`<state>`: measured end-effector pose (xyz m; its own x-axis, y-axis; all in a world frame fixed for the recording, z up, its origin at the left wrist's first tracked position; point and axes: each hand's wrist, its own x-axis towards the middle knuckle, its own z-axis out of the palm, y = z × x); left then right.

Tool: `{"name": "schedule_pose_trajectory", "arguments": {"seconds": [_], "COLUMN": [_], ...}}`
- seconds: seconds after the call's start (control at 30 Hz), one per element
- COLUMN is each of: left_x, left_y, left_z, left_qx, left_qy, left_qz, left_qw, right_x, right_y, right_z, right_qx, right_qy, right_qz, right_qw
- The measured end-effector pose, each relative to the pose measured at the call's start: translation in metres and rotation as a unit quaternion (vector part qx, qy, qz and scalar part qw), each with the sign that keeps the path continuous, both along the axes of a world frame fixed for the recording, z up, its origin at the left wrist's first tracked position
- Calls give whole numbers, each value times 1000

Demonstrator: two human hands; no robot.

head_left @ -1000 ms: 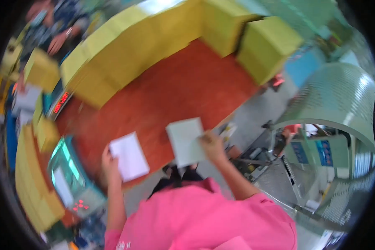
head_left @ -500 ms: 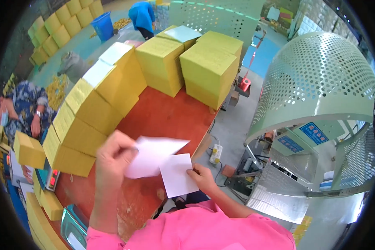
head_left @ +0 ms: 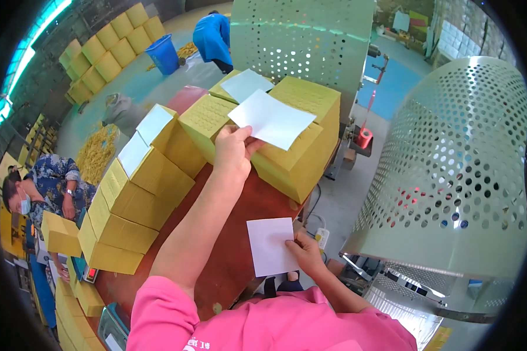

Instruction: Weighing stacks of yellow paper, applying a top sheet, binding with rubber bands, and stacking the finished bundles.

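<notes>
My left hand (head_left: 233, 153) is stretched out over the red-brown table (head_left: 228, 257) and pinches a white paper sheet (head_left: 271, 119) by its near edge. The sheet hangs over a yellow block (head_left: 298, 152) at the far end of the table. My right hand (head_left: 304, 253) grips a second white sheet (head_left: 270, 245) near the table's front edge. More white sheets lie on yellow blocks: one on the far block (head_left: 246, 83), two on the left stack (head_left: 153, 124).
Yellow blocks (head_left: 129, 205) are stacked along the table's left side. Two perforated pale-green drums stand at the right (head_left: 451, 175) and behind (head_left: 298, 35). A person in a patterned shirt (head_left: 52, 181) sits at left. Another person in blue (head_left: 214, 35) bends beside a blue bucket (head_left: 163, 54).
My left hand has lifted its sheet off the table and carried it forward over the far yellow block. My right hand keeps its sheet near the front edge. The view has tilted up.
</notes>
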<state>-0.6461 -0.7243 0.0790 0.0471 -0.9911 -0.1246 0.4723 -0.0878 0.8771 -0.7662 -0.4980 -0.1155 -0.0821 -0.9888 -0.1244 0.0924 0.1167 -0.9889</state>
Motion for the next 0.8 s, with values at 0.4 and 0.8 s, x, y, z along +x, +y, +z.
{"name": "schedule_pose_trajectory", "arguments": {"seconds": [0.4,0.8], "left_x": [2,22], "left_y": [15,10], "left_z": [12,6], "left_qx": [13,-105], "left_qy": [-203,-433], "left_qz": [-27,57], "left_qw": [979,894], "right_x": [5,-39], "right_y": [-18,-51], "right_z": [1,-12], "right_qx": [-2,-155], "right_qy": [1,-152], "right_qz": [71,-99], "right_qw": [997,971]}}
